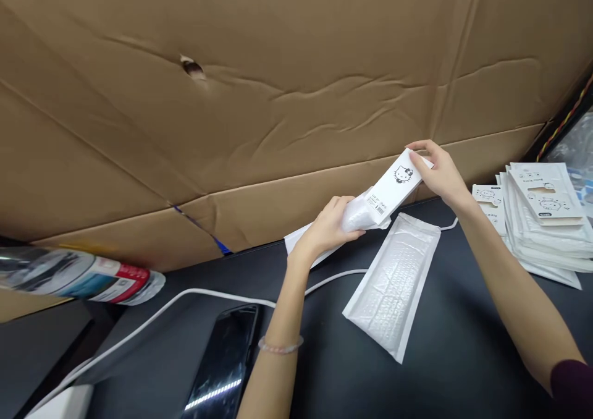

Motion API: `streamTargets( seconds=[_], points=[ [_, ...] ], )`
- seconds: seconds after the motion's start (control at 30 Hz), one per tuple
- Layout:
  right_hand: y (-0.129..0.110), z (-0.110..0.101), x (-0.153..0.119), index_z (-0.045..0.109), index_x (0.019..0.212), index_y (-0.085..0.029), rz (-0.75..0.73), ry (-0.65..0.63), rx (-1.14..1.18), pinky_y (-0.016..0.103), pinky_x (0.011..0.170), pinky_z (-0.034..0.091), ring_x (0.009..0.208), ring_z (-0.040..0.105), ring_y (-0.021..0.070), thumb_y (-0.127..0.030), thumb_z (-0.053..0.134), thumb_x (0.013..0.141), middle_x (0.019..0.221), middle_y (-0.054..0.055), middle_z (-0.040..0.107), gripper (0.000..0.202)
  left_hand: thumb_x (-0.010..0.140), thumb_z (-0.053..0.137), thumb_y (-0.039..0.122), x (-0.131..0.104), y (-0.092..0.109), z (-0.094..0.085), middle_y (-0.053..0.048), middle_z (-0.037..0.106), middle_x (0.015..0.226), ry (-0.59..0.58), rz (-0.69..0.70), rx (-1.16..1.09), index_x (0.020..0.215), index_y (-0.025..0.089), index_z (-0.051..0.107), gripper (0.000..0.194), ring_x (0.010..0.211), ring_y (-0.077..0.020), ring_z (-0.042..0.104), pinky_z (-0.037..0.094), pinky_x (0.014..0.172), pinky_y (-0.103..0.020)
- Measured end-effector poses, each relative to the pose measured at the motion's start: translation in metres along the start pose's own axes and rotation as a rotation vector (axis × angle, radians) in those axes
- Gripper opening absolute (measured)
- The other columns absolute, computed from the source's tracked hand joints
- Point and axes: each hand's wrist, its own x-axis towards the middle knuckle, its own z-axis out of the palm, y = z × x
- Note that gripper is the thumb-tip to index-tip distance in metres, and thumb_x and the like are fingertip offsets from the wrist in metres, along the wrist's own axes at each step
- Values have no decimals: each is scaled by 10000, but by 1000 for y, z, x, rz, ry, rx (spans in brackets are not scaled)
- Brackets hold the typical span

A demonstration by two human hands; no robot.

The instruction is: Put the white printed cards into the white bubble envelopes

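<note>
My right hand (438, 172) pinches the upper end of a slim white box (393, 184) printed with a cartoon cat face and a barcode label. The lower end of this box sits inside the mouth of a white bubble mailer (359, 214), tilted up to the right. Around the mailer near its opening, my left hand (328, 226) is closed; the rest of that mailer runs down to the left behind the hand. A second bubble mailer (393, 286) lies flat on the dark table, below both hands and touched by neither.
At the right stands a stack of white mailers (532, 233) with printed boxes (549, 199) on top. A black phone (225, 363), a white cable (199, 292) and a water bottle (92, 277) are on the left. A brown cardboard wall (278, 97) rises behind the table.
</note>
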Motion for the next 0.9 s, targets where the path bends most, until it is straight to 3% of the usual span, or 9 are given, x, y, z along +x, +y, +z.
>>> streamTargets(
  seconds=[0.2,0.33,0.43,0.53,0.6,0.67,0.9],
  points=[
    [-4,3,0,632,1052,-189,-128,187,0,268,511,397,577,546,136,-363,540,898,715,24,627,250,710,748,455,0,13,-6,-82,564,1338,23,-8,10,1349,222,424,753,1180,-324,539,438,971,-441],
    [-8,5,-2,607,1043,-196,-194,246,24,259,478,351,508,475,115,-412,526,915,622,-10,539,264,716,746,509,-2,21,-10,-79,554,1377,89,2,-77,1341,218,444,752,1218,-301,536,438,975,-378],
    [-10,6,-2,573,1025,-212,-216,248,42,256,461,331,482,455,109,-463,525,915,603,-21,527,279,860,569,562,-2,27,-12,-39,630,1281,164,-68,-198,1269,230,533,527,1146,-248,585,447,920,-309],
    [-12,8,-3,519,1004,-225,-194,211,93,249,447,320,473,460,107,-493,541,899,603,-30,548,289,948,405,546,-1,30,-11,-8,710,1005,308,-171,-318,982,215,670,426,943,-194,630,448,809,-260],
    [-17,12,-7,491,976,-230,-177,168,124,249,445,319,469,462,105,-495,555,889,598,-37,560,286,927,442,558,2,29,-8,-3,697,833,378,-228,-409,812,194,673,446,806,-171,620,438,714,-242],
    [-23,18,-12,472,935,-232,-176,130,128,252,448,319,463,462,104,-487,565,883,581,-46,564,276,885,525,554,4,27,-6,0,686,771,397,-249,-502,777,187,671,410,739,-158,610,429,659,-231],
    [-44,42,-33,418,877,-235,-239,175,117,270,502,370,495,501,119,-446,540,913,568,-49,567,246,859,594,434,4,27,-8,-36,734,851,534,-190,-482,802,170,694,288,826,-181,667,486,764,-235]
  ],
)
